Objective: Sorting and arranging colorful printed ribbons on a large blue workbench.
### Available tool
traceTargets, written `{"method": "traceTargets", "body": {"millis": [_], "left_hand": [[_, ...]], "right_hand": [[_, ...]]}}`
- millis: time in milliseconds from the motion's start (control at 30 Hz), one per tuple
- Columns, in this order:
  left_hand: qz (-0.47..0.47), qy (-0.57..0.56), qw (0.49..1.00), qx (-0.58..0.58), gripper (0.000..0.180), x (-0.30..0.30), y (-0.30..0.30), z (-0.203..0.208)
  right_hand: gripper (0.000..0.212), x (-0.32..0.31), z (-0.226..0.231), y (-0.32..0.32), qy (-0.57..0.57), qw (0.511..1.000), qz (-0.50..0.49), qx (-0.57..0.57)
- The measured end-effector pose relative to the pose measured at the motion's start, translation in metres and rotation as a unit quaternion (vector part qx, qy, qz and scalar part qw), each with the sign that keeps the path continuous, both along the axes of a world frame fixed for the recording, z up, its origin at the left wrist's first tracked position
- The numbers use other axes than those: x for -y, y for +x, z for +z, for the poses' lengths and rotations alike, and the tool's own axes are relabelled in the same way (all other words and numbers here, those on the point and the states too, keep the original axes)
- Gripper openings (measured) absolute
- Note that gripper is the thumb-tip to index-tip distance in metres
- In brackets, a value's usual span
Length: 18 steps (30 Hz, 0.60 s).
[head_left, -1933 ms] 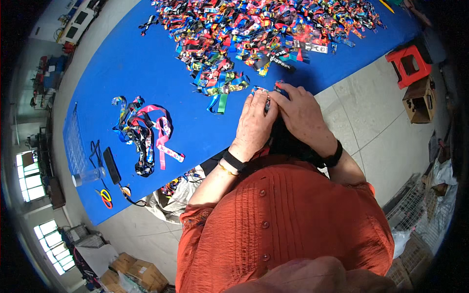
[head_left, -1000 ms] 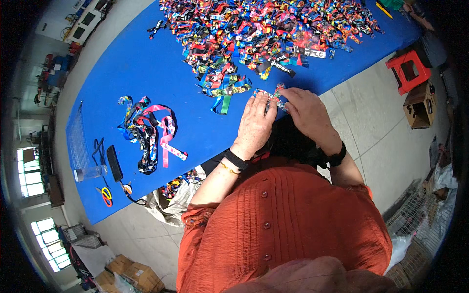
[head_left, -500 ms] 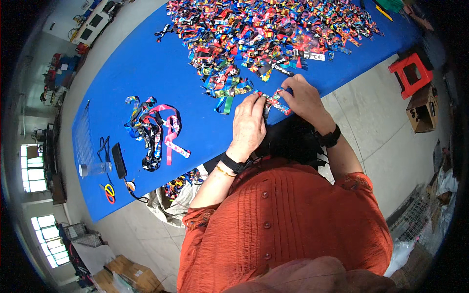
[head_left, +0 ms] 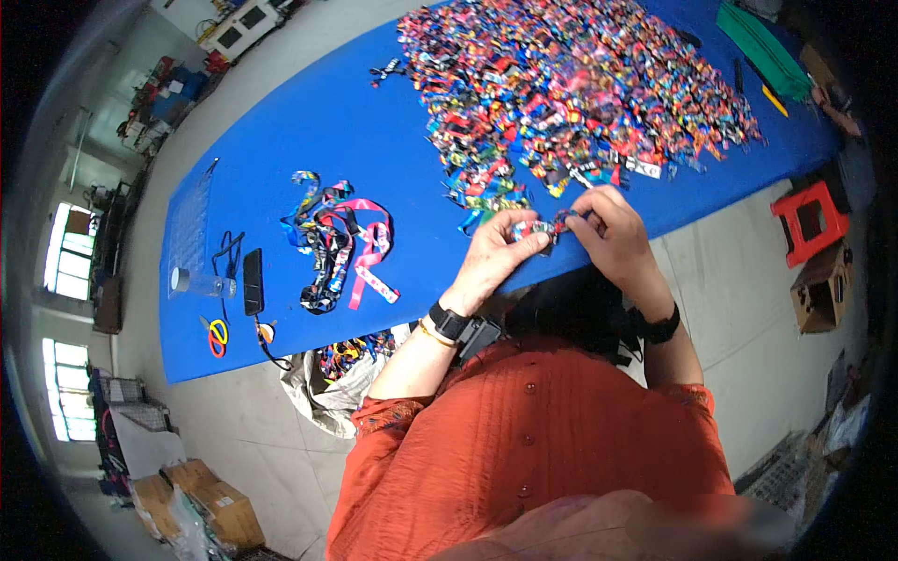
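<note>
both hands meet at the near edge of the blue table [head_left: 281,140], a smooth matte surface. the left hand [head_left: 496,252] and the right hand [head_left: 608,234] pinch between their fingertips a small multicoloured woven strap piece [head_left: 547,227], narrow, flat and crumpled, each hand closed tight on one end of it. at twelve o'clock from the hands spreads a wide, tangled heap of bright ribbon pieces [head_left: 580,84], glossy and short. at nine o'clock lies a smaller bundle of longer flat lanyards [head_left: 341,248], pink, black and patterned, looped over one another. farther at nine o'clock sit a slim black rectangular device [head_left: 253,280], a clear cylindrical roll [head_left: 196,282], and scissors with red and yellow handles [head_left: 217,335]. a red plastic stool [head_left: 809,222] stands on the grey floor at three o'clock.
</note>
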<state>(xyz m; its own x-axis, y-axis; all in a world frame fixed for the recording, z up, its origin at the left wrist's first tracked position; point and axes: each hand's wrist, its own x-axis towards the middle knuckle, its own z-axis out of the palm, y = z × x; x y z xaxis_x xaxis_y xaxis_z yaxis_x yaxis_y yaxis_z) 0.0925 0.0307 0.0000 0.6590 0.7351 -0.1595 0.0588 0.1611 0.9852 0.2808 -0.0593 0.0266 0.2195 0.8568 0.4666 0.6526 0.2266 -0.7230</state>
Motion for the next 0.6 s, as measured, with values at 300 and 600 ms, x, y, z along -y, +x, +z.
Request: {"method": "traceTargets", "body": {"millis": [300,600], "left_hand": [[-0.011,0.057,0.998,0.034,0.021,-0.004,-0.009,0.019],[0.144,0.176,0.973,-0.033,0.017,-0.131,-0.081,0.061]], "right_hand": [[0.014,-0.003,0.012,-0.012,-0.030,0.999,0.010,-0.018],[0.014,0.003,-0.025,0.034,-0.085,0.987,-0.127,-0.049]]}}
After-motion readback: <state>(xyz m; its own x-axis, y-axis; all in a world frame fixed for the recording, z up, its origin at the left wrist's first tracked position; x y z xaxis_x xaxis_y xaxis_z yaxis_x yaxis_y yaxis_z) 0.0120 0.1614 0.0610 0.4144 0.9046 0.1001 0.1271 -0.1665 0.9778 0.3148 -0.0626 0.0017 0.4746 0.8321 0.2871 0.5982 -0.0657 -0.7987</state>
